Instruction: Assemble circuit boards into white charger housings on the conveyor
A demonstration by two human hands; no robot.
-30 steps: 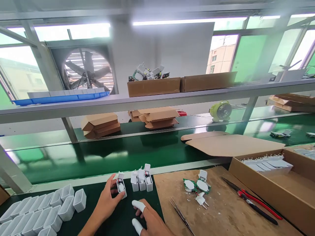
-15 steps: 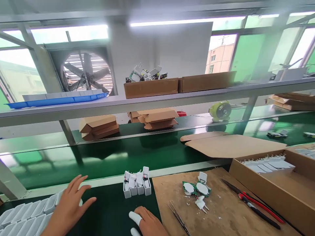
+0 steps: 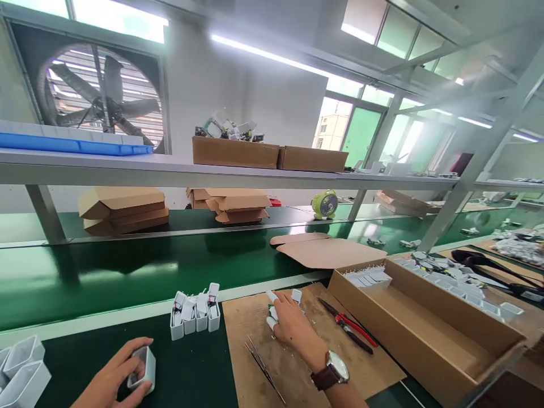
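My left hand [image 3: 114,379] is closed around a white plastic shell [image 3: 144,367] at the lower left, just above the green mat. My right hand [image 3: 289,323], with white finger cots and a wristwatch [image 3: 334,371], rests on the brown board [image 3: 255,323] over small green circuit parts [image 3: 271,309] and a white plug piece [image 3: 296,295]; its fingers are curled over them, and what they hold is hidden. A row of several assembled white shells [image 3: 194,316] stands between my two hands. More empty white shells [image 3: 21,368] lie at the far left edge.
Tweezers [image 3: 263,368] and red-handled cutters [image 3: 348,331] lie on the board. An open cardboard box [image 3: 425,317] with white parts sits at the right. Behind runs a green conveyor belt [image 3: 127,266] with flat cardboard [image 3: 331,252], folded cartons [image 3: 123,209] and a small green fan [image 3: 325,204].
The camera has swung to the right. My left hand closed on a white shell from the left pile. My right hand moved from the green mat onto the board, over the circuit parts.
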